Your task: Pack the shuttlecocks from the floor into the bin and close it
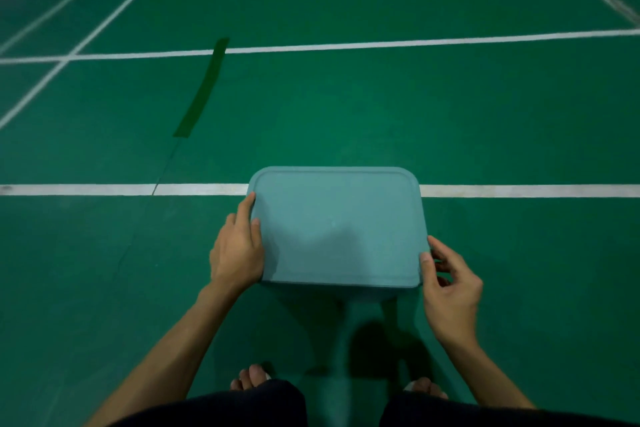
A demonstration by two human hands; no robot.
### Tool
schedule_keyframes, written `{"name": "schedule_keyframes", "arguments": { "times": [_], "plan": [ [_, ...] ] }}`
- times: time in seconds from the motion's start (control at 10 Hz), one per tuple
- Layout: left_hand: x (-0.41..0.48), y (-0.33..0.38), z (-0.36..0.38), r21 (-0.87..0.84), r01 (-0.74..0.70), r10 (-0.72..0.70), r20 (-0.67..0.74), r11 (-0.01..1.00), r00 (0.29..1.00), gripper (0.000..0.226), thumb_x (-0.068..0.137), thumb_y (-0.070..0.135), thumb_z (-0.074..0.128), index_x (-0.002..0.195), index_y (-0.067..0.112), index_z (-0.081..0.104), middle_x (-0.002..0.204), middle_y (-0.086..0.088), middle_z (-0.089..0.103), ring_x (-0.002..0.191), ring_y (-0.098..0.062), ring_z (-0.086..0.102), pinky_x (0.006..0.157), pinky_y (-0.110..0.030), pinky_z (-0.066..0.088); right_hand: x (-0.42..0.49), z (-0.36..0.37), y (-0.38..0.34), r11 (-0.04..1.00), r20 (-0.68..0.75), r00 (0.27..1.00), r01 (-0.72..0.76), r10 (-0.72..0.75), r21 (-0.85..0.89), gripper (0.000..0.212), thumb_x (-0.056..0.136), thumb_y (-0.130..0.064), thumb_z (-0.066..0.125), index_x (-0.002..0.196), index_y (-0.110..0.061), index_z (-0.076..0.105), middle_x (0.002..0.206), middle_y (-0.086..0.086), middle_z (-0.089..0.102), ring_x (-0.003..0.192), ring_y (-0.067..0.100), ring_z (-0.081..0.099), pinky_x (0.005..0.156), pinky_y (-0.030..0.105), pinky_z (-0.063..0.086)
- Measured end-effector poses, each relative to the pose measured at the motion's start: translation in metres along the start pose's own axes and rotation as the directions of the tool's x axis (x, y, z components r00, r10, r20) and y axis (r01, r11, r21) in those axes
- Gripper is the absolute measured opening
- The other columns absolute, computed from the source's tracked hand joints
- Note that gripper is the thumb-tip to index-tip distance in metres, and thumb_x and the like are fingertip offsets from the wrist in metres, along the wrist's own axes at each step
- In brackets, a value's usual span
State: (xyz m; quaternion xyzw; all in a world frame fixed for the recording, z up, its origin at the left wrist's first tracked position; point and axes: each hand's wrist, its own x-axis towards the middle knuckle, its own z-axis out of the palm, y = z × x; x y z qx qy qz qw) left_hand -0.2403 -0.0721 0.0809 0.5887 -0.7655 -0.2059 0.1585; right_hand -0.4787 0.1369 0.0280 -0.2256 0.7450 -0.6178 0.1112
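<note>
A teal rectangular lid [337, 225] lies flat on top of the teal bin [367, 295], which stands on the green court floor in front of my feet. Only a strip of the bin's near wall shows under the lid. My left hand [239, 250] grips the lid's left edge, thumb on top and fingers along the side. My right hand [450, 284] is at the lid's near right corner, with its thumb touching the rim and its fingers curled just beside the edge. No shuttlecocks are visible on the floor.
White court lines [121, 189] cross the green floor behind and beside the bin. A dark green tape strip [204, 90] runs diagonally at the left. My bare feet [252, 378] stand just behind the bin.
</note>
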Motion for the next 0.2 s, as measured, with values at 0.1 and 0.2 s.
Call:
{"name": "schedule_keyframes", "arguments": {
  "times": [0.1,0.2],
  "plan": [
    [0.012,0.001,-0.009,-0.019,0.001,0.002,0.128,1.0,0.992,0.052,0.106,0.032,0.04,0.156,0.028,0.029,0.14,-0.012,0.056,0.123,-0.037,0.055,0.095,-0.047,0.044,0.004,0.005,-0.005,0.998,-0.005,1.0,0.0,-0.001,-0.067,0.027,0.094,-0.01,0.07,0.121,-0.012,0.073,0.11,0.006,0.075,0.094,0.025,0.071,0.076,0.037,0.059],
    [0.023,0.006,-0.036,-0.335,0.178,-0.047,0.366,0.925,0.93,0.057,0.105,0.032,0.052,0.158,0.029,0.03,0.155,-0.003,0.046,0.141,-0.028,0.046,0.115,-0.042,0.037,0.01,-0.012,-0.012,0.991,0.085,0.988,-0.121,0.125,-0.057,0.029,0.093,-0.015,0.073,0.122,-0.019,0.074,0.099,0.0,0.077,0.085,0.018,0.072,0.078,0.024,0.057]
  ]
}}
